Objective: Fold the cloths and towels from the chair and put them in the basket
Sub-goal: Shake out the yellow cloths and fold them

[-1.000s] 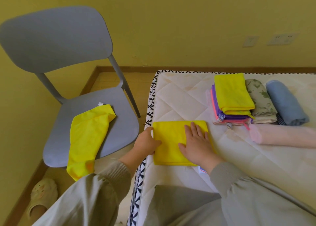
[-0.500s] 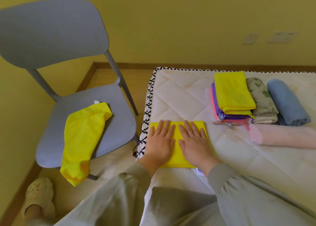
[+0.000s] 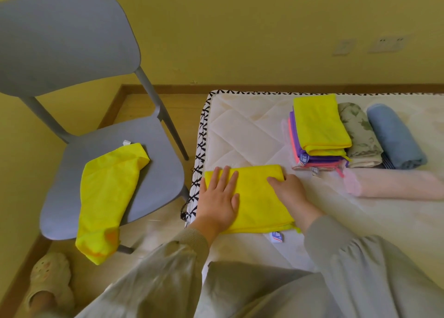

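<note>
The folded yellow microfibre cloth lies flat on the white quilted mattress, close to its left edge and right in front of you. Your left hand stays pressed flat on the cloth's left part, fingers straight and slightly spread. Your right hand has changed since half a second ago. Then it lay flat beside the left one; now it has slid to the cloth's right edge, thumb on top and fingers curled down over the edge, pinching it. More yellow shows between your hands.

To your left, a loose yellow cloth lies unchanged on the grey plastic chair, hanging over the seat's front. Further back on the mattress sit a stack of folded yellow, purple and pink cloths, a rolled floral towel, a rolled blue towel and, nearer you, a rolled pale pink towel, all where they were.
</note>
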